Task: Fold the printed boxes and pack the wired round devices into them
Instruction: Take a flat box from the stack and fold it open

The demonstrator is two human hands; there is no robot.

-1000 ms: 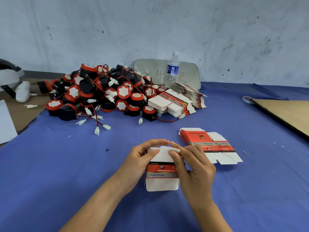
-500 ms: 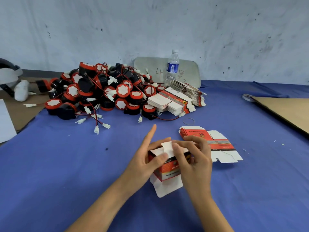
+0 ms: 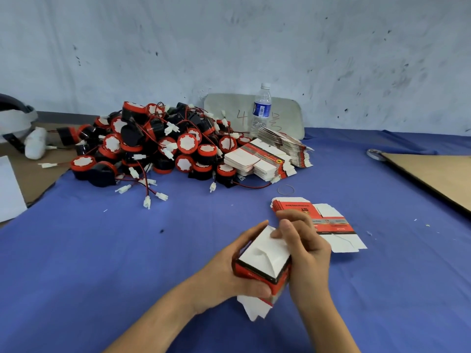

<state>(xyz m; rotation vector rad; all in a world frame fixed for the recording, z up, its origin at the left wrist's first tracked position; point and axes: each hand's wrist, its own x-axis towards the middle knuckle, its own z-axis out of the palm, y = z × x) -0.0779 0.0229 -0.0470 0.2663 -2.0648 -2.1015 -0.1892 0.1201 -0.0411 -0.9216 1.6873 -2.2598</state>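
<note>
One part-folded printed box [image 3: 265, 256] is held front centre over the tabletop [image 3: 102, 250]. The left hand [image 3: 229, 273] wraps its side with the thumb on the near red face, and the right hand [image 3: 305, 250] curls over the far side, fingertips on the closed white end flap. Lower flaps hang open; contents not visible. One loose stack of flat boxes [image 3: 334, 225] lies just beside the right hand, with two rear stacks [image 3: 257, 161] further back. The pile of wired round devices [image 3: 158, 146], too many to count, sits rear left. One water bottle [image 3: 260, 110], one rubber band [image 3: 286, 190], one cardboard sheet [image 3: 438, 174] at right. Blue cloth cover, scuffed pale wall.
</note>
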